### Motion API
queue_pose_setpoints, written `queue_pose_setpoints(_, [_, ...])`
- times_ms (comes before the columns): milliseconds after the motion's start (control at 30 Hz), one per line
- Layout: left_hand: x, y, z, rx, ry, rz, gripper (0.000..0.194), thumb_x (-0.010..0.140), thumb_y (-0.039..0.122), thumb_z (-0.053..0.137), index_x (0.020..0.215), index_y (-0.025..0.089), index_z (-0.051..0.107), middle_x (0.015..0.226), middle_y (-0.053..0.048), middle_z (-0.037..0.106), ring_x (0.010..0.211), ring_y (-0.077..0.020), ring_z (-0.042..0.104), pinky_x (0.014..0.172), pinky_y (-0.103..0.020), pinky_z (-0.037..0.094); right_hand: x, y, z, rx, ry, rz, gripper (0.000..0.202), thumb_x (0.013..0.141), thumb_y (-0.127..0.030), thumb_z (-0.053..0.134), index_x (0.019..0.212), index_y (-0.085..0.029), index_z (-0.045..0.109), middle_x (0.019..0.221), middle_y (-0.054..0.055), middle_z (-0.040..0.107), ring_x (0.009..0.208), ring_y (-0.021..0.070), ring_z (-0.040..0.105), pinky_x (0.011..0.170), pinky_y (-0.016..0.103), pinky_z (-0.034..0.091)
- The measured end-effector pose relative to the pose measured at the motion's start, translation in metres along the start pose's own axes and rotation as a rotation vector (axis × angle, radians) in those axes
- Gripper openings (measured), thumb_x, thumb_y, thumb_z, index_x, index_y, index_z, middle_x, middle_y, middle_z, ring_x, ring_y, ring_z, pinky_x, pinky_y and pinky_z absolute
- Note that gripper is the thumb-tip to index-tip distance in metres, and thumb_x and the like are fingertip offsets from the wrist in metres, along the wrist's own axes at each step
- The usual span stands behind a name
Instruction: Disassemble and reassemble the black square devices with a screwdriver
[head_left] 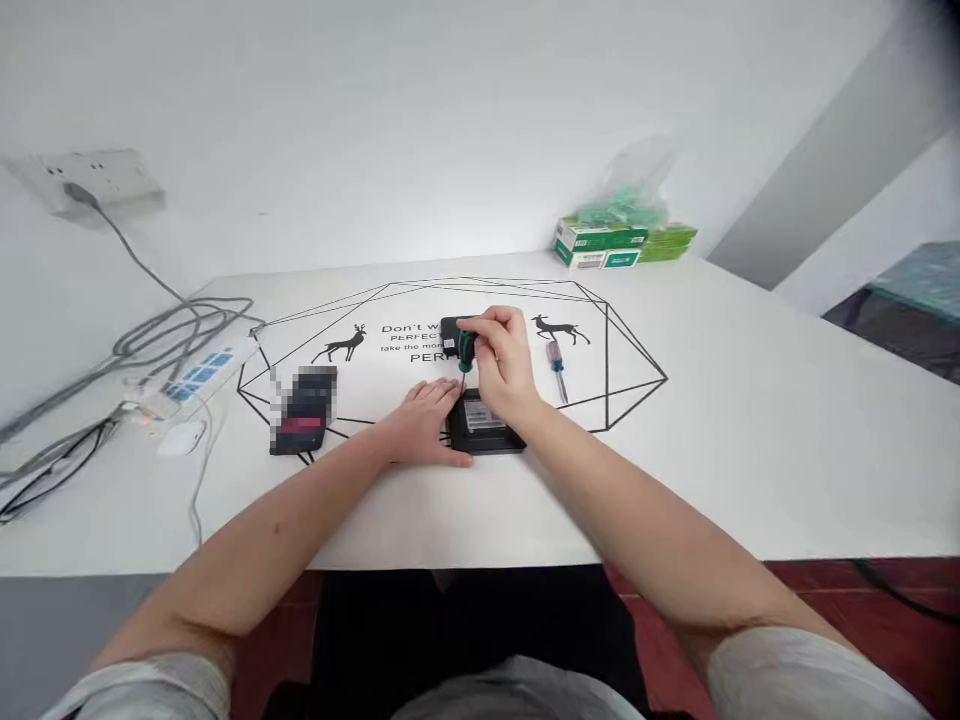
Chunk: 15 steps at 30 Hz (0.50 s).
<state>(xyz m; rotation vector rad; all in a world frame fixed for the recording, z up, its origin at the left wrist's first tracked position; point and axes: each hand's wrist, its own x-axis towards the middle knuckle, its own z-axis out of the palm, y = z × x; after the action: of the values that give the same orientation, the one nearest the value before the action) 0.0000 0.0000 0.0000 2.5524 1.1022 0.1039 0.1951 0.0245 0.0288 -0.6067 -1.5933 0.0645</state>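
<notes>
I see the right hand (510, 365) pinching a green-and-black screwdriver (466, 350) at the far-left corner of a black case (484, 434) mid-table, the left hand (421, 425) splayed against the case's left side.

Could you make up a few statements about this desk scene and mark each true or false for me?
1. The right hand holds a green-and-black screwdriver. True.
2. The left hand is far from the black device. False: it is at the device's left side.
3. A second screwdriver lies to the right of the device. True.
4. The green-and-white boxes stand at the desk's near edge. False: they stand at the back, by the wall.
</notes>
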Motion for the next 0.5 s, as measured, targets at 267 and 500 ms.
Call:
queue_pose_setpoints(267, [0.0012, -0.0044, -0.0034, -0.057, 0.092, 0.111, 0.127, 0.076, 0.090, 0.079, 0.170, 0.015, 0.039, 0.171, -0.025, 0.045, 0.160, -0.0490, 0.038, 0.133, -0.064, 0.027, -0.0013, -0.0061, 0.0009, 0.027, -0.025, 0.196, 0.023, 0.099, -0.034, 0.071, 0.120, -0.029, 0.063, 0.128, 0.010, 0.074, 0.115, 0.0274, 0.074, 0.094, 0.050, 0.066])
queue_pose_setpoints(500, [0.0014, -0.0084, -0.0010, -0.069, 0.064, 0.115, 0.127, 0.078, 0.090, 0.077, 0.174, 0.018, 0.032, 0.173, -0.025, 0.040, 0.162, -0.0513, 0.033, 0.134, -0.069, 0.020, -0.0045, -0.0104, 0.0055, 0.186, -0.062, 0.385, 0.033, 0.096, -0.028, 0.070, 0.125, -0.029, 0.054, 0.124, 0.009, 0.076, 0.115, 0.0256, 0.079, 0.098, 0.049, 0.066])
